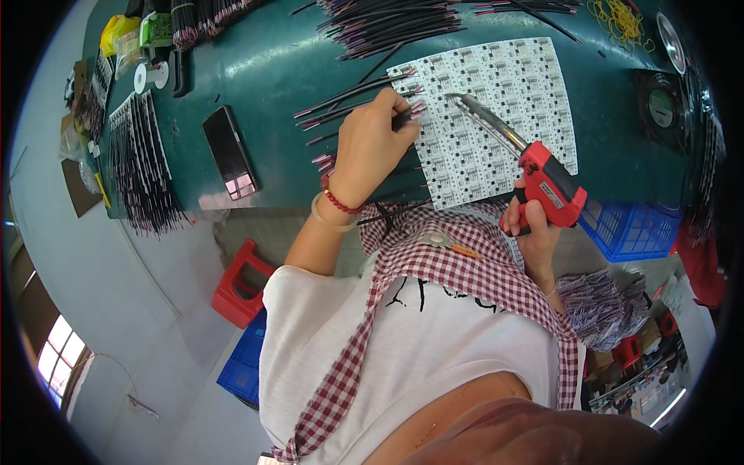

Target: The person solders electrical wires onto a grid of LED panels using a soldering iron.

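Along the near edge of the green table [271, 89], right of its middle, lies a white sheet of circuit boards [504, 116]. Over the sheet's left edge, the left hand [370, 143] has thumb and fingers drawn together on at least one black cable [401, 119], whose pinkish end pokes out rightward past the fingertips. The right hand [535, 226] wraps its fingers around the grip of a red and black soldering gun [554, 186]; its tip reaches over the sheet just beside the cable end, and whether it touches the boards cannot be told. A small pale label sits on the gun's housing, a round light sticker marks the black fan [663, 110] toward the table's right edge, and black lettering shows on the person's white shirt [333, 333]. The left forearm rises to the near edge with the wrist bent rightward; the right hand sits low, near the sheet's near right corner, gun slanting up and left. Further out, a phone [230, 153] lies toward the table's near left corner, wired strips [143, 159] hang over that corner, and a cable pile [387, 27] lies beyond the sheet.
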Motion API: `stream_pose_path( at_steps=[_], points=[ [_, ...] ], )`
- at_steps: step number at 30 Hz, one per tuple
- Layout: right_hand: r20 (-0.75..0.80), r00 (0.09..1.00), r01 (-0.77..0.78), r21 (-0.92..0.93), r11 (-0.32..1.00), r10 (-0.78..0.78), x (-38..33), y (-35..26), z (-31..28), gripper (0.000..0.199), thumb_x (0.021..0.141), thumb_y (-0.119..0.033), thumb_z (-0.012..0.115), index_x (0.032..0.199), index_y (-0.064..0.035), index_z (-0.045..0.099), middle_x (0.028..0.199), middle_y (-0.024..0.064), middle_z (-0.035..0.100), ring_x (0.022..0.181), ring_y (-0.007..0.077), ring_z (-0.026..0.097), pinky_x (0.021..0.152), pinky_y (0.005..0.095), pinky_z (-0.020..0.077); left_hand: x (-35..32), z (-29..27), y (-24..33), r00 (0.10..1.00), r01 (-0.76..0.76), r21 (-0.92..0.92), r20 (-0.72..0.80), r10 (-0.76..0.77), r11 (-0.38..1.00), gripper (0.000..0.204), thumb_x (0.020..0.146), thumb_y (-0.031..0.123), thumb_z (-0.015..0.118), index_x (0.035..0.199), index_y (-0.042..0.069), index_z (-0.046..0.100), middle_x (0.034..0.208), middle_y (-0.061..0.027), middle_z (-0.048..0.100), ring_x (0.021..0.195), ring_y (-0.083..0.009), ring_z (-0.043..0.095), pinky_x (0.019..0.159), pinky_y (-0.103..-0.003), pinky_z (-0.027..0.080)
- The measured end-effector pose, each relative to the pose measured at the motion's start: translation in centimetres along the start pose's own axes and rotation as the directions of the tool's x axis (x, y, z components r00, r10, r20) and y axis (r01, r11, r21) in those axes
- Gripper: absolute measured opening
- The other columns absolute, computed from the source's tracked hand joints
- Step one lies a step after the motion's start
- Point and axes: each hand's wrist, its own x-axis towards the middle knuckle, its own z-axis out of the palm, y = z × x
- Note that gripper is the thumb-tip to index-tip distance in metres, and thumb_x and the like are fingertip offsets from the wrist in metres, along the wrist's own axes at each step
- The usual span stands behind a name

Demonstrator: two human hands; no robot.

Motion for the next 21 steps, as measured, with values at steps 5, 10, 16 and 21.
stream_pose_path(
  at_steps=[5, 10, 16, 21],
  points=[
    [0.029, 0.996, -0.083, -0.025, 0.996, 0.084, 0.2, 0.4, -0.2, 0.035, 0.093, -0.024, 0.051, 0.114, 0.0038, 0.048, 0.063, 0.0056, 0.049, 0.047, 0.0101, 0.042, 0.047, 0.0266, 0.0402, 0.4, 0.6, -0.5, 0.999, -0.008, -0.02, -0.032, 0.008, 1.0, 0.018, 0.076, 0.011, 0.068, 0.078, -0.003, 0.058, 0.062, -0.0144, 0.059, 0.052, -0.0235, 0.055, 0.053, -0.032, 0.042],
    [0.048, 0.995, -0.087, -0.005, 0.996, 0.087, 0.4, 0.0, 0.2, 0.033, 0.093, -0.022, 0.052, 0.113, 0.0034, 0.051, 0.061, 0.0041, 0.049, 0.049, 0.0086, 0.043, 0.048, 0.0239, 0.0379, 0.6, 0.2, -0.1, 1.0, -0.004, 0.037, -0.016, 0.004, 0.999, 0.021, 0.077, 0.014, 0.068, 0.076, -0.004, 0.058, 0.061, -0.0159, 0.058, 0.051, -0.0243, 0.054, 0.052, -0.032, 0.042],
    [0.058, 0.995, -0.083, -0.021, 0.996, 0.084, 0.5, 0.0, 0.3, 0.032, 0.093, -0.021, 0.052, 0.112, 0.004, 0.051, 0.061, 0.0034, 0.049, 0.049, 0.0083, 0.043, 0.048, 0.0234, 0.038, 0.6, -0.2, 0.2, 1.0, -0.007, 0.169, 0.019, 0.004, 0.986, 0.016, 0.073, 0.014, 0.066, 0.081, 0.0, 0.064, 0.067, -0.0189, 0.062, 0.062, -0.0356, 0.061, 0.058, -0.041, 0.047],
    [0.043, 0.994, -0.097, -0.037, 0.995, 0.098, 0.5, 0.1, 0.4, 0.028, 0.093, -0.017, 0.052, 0.111, 0.0045, 0.053, 0.061, 0.002, 0.051, 0.051, 0.0064, 0.044, 0.049, 0.0215, 0.0364, 1.1, -0.2, -0.4, 0.998, -0.055, 0.176, 0.037, 0.049, 0.983, 0.021, 0.079, 0.02, 0.064, 0.076, -0.001, 0.066, 0.054, -0.0193, 0.052, 0.046, -0.0328, 0.052, 0.049, -0.036, 0.041]
  ],
)
